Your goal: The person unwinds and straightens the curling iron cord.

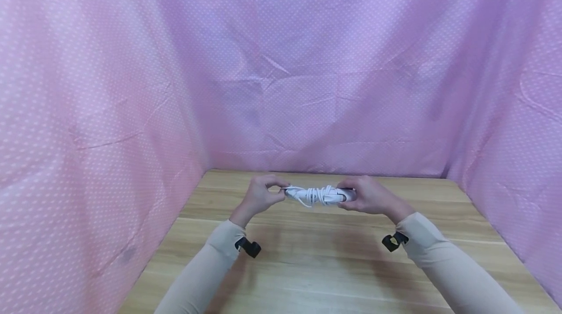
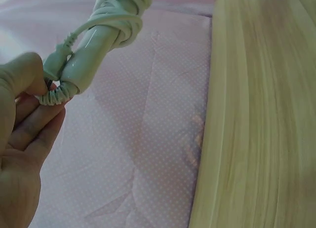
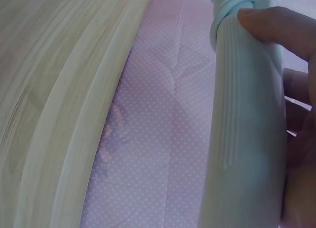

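Note:
Above the table, both hands hold up a white wand-shaped appliance, apparently a hair straightener [image 1: 296, 193], lying nearly level. Its white power cord [image 1: 322, 194] is wound in several loops around the middle. At its left end my left hand [image 1: 261, 197] pinches the plug [image 2: 57, 62] between thumb and fingers, beside the ribbed cord sleeve [image 2: 57, 95]. My right hand [image 1: 369, 196] grips the opposite end, with the thumb on top by the loops and the fingers behind the ridged body [image 3: 242, 119]. A dark gap shows at that end in the head view.
A light wooden table [image 1: 307, 265] lies below the hands. Pink dotted cloth [image 1: 316, 85] hangs behind it and along both sides. Each wrist wears a black strap with a small camera [image 1: 252, 248].

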Demonstrator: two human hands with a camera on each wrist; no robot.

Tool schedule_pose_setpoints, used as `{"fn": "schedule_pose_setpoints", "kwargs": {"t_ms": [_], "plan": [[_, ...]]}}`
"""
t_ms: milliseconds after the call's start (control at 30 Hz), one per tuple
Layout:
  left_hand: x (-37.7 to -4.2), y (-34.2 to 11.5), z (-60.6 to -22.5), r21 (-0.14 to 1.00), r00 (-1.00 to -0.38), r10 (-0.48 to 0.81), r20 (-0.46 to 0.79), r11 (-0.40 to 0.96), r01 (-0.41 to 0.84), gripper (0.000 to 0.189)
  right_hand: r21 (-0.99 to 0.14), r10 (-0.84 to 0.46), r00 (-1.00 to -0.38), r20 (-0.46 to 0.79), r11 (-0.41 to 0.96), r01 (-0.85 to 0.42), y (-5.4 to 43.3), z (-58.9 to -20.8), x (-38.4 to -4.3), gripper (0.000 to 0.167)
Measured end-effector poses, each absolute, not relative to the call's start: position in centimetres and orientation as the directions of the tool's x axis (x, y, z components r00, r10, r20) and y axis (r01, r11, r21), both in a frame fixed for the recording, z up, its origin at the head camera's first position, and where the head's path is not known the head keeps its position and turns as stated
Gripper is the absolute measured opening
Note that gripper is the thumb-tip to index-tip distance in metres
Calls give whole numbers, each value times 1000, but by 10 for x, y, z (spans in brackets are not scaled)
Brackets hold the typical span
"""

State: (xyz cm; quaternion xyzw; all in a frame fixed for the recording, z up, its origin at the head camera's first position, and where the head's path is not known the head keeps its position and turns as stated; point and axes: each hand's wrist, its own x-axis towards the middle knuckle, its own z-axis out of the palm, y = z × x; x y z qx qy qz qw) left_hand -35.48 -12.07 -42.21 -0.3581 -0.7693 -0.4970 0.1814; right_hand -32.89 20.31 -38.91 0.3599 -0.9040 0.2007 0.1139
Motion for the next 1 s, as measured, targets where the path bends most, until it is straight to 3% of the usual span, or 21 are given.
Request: {"fn": "schedule_pose_setpoints", "kwargs": {"t_ms": [367, 567, 767, 867, 1000], "plan": [[-355, -118, -414, 594, -663, 563, 493, 339, 730, 19, -239, -610, -723, 325, 687, -687, 205, -388, -329, 35], [-353, -110, -414, 544, -724, 546, 422, 486, 684, 6, -176, -640, -694, 330, 681, -711, 203, -387, -328, 34], [-349, -100, -417, 459, -737, 501, 454, 577, 676, 7, -147, -649, -684, 334, 680, -718, 201, -392, -327, 33], [-350, -98, -420, 553, -790, 461, 405, 565, 613, 9, -141, -651, -674, 348, 675, -724, 201, -395, -327, 33], [-352, -99, -419, 755, -900, 366, 238, 513, 408, 9, -145, -654, -668, 356, 668, -730, 202, -397, -327, 33]]}}
